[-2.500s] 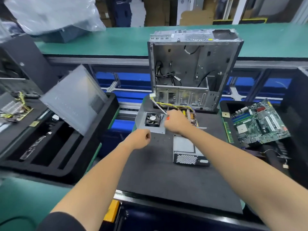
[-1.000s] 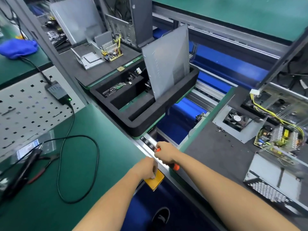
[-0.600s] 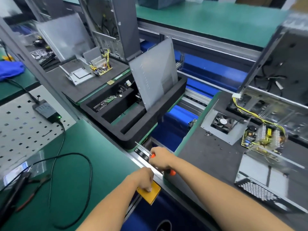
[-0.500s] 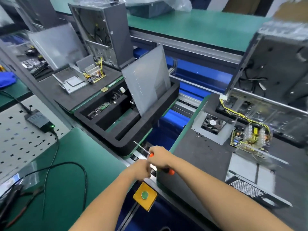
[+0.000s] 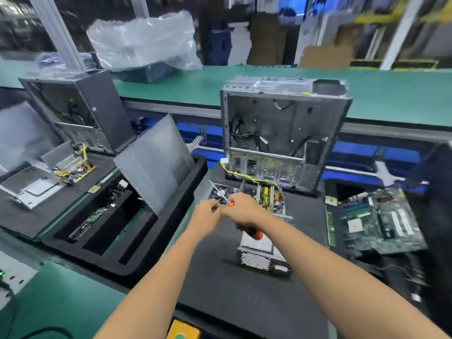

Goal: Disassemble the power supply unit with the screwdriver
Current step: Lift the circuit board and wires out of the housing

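Note:
The opened power supply lies on the black mat in three parts. Its circuit board with yellow wires is at the back, the fan plate to the left, and the mesh-fronted cover nearer me. My right hand grips the orange-handled screwdriver above these parts, the shaft pointing up and left. My left hand is curled, its fingertips meeting the right hand at the base of the shaft. I cannot tell whether it holds anything.
An emptied computer case stands upright behind the parts. A motherboard lies to the right. A black foam tray with a leaning grey panel sits to the left. A yellow button box is at the near edge.
My head has turned from the left edge back to the mat. My left hand left the yellow button, and both hands, with the screwdriver, rose over the power supply parts.

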The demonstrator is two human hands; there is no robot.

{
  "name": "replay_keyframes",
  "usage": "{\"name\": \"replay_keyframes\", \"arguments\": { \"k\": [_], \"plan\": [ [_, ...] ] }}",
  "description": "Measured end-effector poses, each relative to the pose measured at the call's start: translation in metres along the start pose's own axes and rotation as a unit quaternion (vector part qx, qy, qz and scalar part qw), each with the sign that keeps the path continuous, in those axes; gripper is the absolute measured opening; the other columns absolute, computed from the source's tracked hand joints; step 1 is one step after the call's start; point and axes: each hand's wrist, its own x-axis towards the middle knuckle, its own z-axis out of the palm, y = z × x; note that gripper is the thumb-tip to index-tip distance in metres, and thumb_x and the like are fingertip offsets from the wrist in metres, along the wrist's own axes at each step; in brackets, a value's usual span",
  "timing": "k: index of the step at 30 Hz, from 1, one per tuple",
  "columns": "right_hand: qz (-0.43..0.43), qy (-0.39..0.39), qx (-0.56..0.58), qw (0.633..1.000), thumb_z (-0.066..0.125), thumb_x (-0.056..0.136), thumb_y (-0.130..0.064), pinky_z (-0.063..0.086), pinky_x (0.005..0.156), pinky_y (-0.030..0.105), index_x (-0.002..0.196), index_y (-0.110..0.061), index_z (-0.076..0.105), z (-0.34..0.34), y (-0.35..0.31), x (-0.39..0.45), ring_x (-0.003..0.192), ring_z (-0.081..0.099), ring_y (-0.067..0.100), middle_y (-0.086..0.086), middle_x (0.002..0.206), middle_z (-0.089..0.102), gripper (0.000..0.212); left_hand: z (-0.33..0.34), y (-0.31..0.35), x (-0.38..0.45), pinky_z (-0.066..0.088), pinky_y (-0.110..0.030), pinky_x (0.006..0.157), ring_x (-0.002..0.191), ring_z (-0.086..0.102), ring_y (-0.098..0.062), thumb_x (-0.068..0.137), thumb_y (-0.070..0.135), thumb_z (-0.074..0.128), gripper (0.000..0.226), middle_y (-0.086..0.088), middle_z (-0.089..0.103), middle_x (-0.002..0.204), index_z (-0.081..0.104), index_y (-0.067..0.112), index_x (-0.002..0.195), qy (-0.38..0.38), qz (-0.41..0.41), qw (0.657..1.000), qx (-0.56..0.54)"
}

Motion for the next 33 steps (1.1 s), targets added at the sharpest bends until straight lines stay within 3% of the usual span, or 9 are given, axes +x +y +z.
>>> {"name": "replay_keyframes", "arguments": {
  "k": [4, 8, 12, 16, 20, 24, 33],
  "plan": [
    [0.03, 0.046, 0.041, 0.998, 0.06, 0.085, -0.02, 0.039, 0.049, 0.03, 0.072, -0.008, 0.042, -0.035, 0.03, -0.019, 0.051, 0.044, 0.024, 0.012, 0.064, 0.043, 0.025, 0.027, 0.042, 0.01, 0.033, -0.023, 0.053, 0.055, 0.047, -0.011, 0.087, 0.015, 0.059, 0.027, 0.006, 0.052, 0.058, 0.053, 0.022, 0.061, -0.021, 0.072, 0.997, -0.005],
    [0.05, 0.092, 0.065, 0.992, 0.055, 0.09, -0.024, 0.038, 0.059, 0.032, 0.071, -0.012, 0.045, -0.059, 0.064, -0.035, 0.065, 0.047, 0.023, 0.009, 0.068, 0.046, 0.024, 0.056, 0.076, 0.013, 0.03, -0.019, 0.053, 0.056, 0.043, -0.01, 0.093, 0.023, 0.054, 0.033, 0.003, 0.048, 0.059, 0.048, 0.017, 0.061, -0.035, 0.112, 0.993, -0.018],
    [0.077, 0.129, 0.111, 0.982, 0.056, 0.087, -0.021, 0.038, 0.04, 0.023, 0.066, -0.015, 0.038, -0.074, 0.093, -0.054, 0.045, 0.047, 0.022, 0.008, 0.062, 0.045, 0.028, 0.082, 0.101, 0.009, 0.018, -0.032, 0.051, 0.05, 0.025, -0.011, 0.09, 0.022, 0.05, 0.043, 0.004, 0.027, 0.049, 0.031, 0.018, 0.051, -0.041, 0.138, 0.989, -0.036],
    [0.089, 0.173, 0.108, 0.975, 0.053, 0.085, -0.015, 0.041, 0.04, 0.026, 0.064, -0.015, 0.038, -0.093, 0.114, -0.068, 0.046, 0.043, 0.022, 0.01, 0.06, 0.044, 0.026, 0.104, 0.126, 0.007, 0.014, -0.028, 0.047, 0.045, 0.017, -0.012, 0.084, 0.012, 0.055, 0.052, 0.005, 0.016, 0.043, 0.02, 0.022, 0.046, -0.057, 0.163, 0.984, -0.037],
    [0.097, 0.204, 0.106, 0.968, 0.052, 0.084, -0.014, 0.042, 0.044, 0.028, 0.063, -0.017, 0.037, -0.106, 0.129, -0.077, 0.046, 0.045, 0.023, 0.007, 0.058, 0.046, 0.026, 0.122, 0.145, 0.004, 0.014, -0.032, 0.052, 0.045, 0.015, -0.011, 0.081, 0.007, 0.056, 0.052, 0.007, 0.015, 0.043, 0.021, 0.021, 0.045, -0.075, 0.165, 0.982, -0.059],
    [0.097, 0.222, 0.1, 0.965, 0.054, 0.085, -0.014, 0.04, 0.036, 0.022, 0.066, -0.013, 0.04, -0.114, 0.143, -0.081, 0.045, 0.048, 0.023, 0.005, 0.061, 0.044, 0.023, 0.135, 0.153, 0.004, 0.013, -0.032, 0.053, 0.047, 0.016, -0.014, 0.083, 0.01, 0.056, 0.051, 0.005, 0.016, 0.045, 0.022, 0.02, 0.046, -0.084, 0.172, 0.981, -0.044],
    [0.091, 0.207, 0.111, 0.968, 0.056, 0.087, -0.016, 0.045, 0.038, 0.025, 0.071, -0.011, 0.045, -0.109, 0.156, -0.076, 0.045, 0.049, 0.02, 0.005, 0.063, 0.047, 0.02, 0.147, 0.146, 0.005, 0.014, -0.031, 0.053, 0.046, 0.015, -0.014, 0.085, 0.012, 0.058, 0.055, 0.006, 0.015, 0.044, 0.022, 0.021, 0.044, -0.094, 0.156, 0.981, -0.061]
  ]
}}
